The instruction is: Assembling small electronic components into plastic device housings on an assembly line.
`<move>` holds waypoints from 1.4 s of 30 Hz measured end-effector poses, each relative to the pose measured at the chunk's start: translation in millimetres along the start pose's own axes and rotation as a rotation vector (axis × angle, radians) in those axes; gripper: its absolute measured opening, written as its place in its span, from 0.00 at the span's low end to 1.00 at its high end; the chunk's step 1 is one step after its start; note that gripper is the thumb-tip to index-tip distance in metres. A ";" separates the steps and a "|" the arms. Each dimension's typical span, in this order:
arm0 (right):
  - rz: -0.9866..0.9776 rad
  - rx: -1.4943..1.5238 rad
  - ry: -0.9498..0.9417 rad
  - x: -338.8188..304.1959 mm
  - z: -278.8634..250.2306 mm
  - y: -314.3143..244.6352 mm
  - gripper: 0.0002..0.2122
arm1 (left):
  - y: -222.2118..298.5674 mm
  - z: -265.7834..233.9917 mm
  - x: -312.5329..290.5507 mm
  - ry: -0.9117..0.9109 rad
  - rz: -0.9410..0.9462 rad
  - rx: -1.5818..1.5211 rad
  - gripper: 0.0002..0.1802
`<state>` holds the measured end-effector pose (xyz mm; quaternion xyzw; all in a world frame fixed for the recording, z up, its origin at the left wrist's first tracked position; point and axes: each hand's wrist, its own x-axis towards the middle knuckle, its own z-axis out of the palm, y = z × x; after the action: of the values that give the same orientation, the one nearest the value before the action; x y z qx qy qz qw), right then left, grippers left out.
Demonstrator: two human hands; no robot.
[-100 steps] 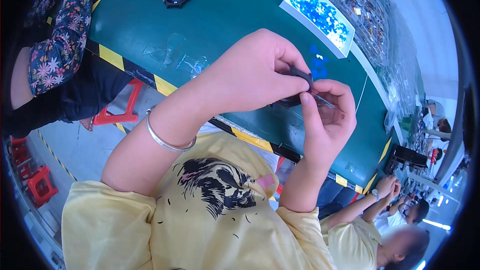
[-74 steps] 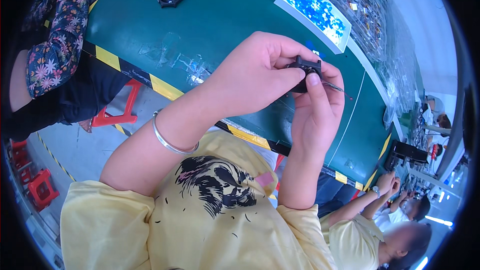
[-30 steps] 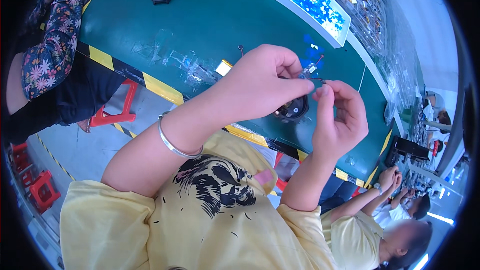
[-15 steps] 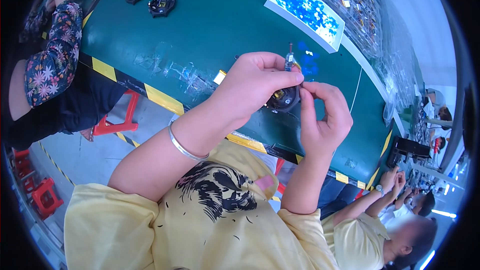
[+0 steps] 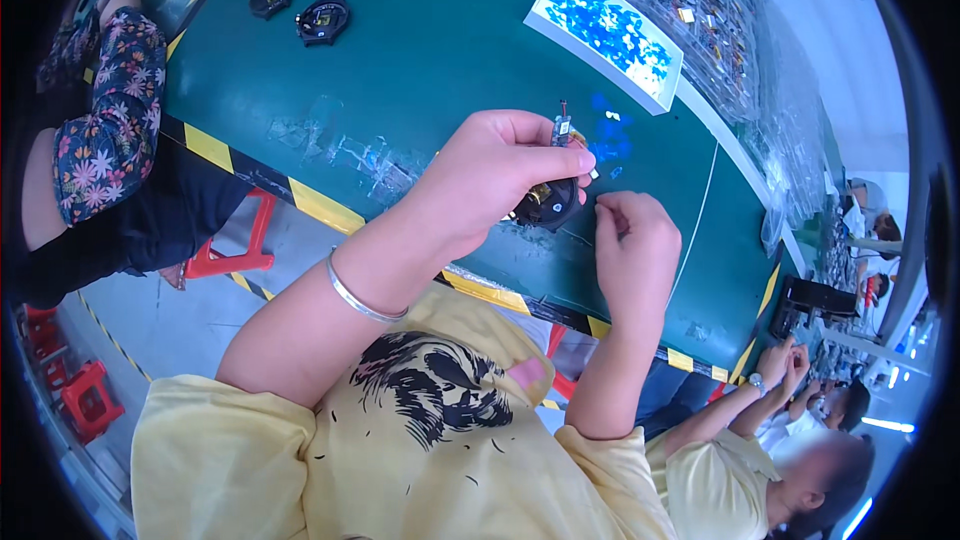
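Note:
My left hand (image 5: 500, 165) is closed round a black round watch case (image 5: 548, 206) with small gold and metal parts inside. A slim small electronic part (image 5: 562, 130) with a thin reddish end stands up between its thumb and fingers. The palm and fingers hide part of the case. Just to the right, my right hand (image 5: 638, 240) is apart from the case, its thumb and fingertips pinched together. Whatever is in that pinch, if anything, is hidden. Small blue pieces (image 5: 612, 143) lie on the green table (image 5: 420, 50) beyond the hands.
A white tray (image 5: 655, 100) of blue pieces stands at the back. Clear trays of small parts (image 5: 690, 15) lie behind it. Two black watch cases (image 5: 323, 22) rest at the far left. Co-workers sit left and right; yellow-black tape (image 5: 325, 207) marks the table edge.
My right hand has drawn away from the watch case, down and to the right, its fingers still pinched. My left hand, still gripping the case, has shifted slightly left.

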<state>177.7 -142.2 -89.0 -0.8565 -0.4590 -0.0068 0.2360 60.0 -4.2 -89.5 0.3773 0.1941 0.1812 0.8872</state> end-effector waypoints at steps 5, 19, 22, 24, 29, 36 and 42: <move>0.094 0.375 0.222 -3.2 -10.0 -24.8 0.04 | 0.4 2.1 -2.1 0.048 -0.002 0.037 0.06; 0.107 0.722 0.214 -0.2 -10.3 -31.8 0.05 | 13.8 6.2 -9.6 -0.051 -0.130 0.195 0.12; -0.132 0.547 0.302 -1.7 -8.8 -32.0 0.06 | 12.3 10.4 -9.1 -0.124 -0.088 0.251 0.17; -0.214 0.465 0.349 -1.2 -8.9 -30.1 0.06 | 8.2 16.4 -10.1 -0.179 -0.074 0.249 0.17; -0.325 0.246 0.515 -3.5 -12.3 -25.6 0.08 | 7.5 27.5 -11.3 -0.197 -0.077 0.223 0.16; -0.349 0.233 0.480 -4.3 -18.1 -25.7 0.06 | 7.2 36.2 -16.9 -0.167 0.007 0.231 0.16; -0.105 0.923 0.415 -8.7 -15.6 -18.3 0.10 | 3.9 48.6 -19.0 -0.136 0.269 0.355 0.14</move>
<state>161.4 -146.9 -69.9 -0.6193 -0.4001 0.0148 0.6753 66.4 -39.7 -51.6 0.5611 0.1106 0.2351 0.7859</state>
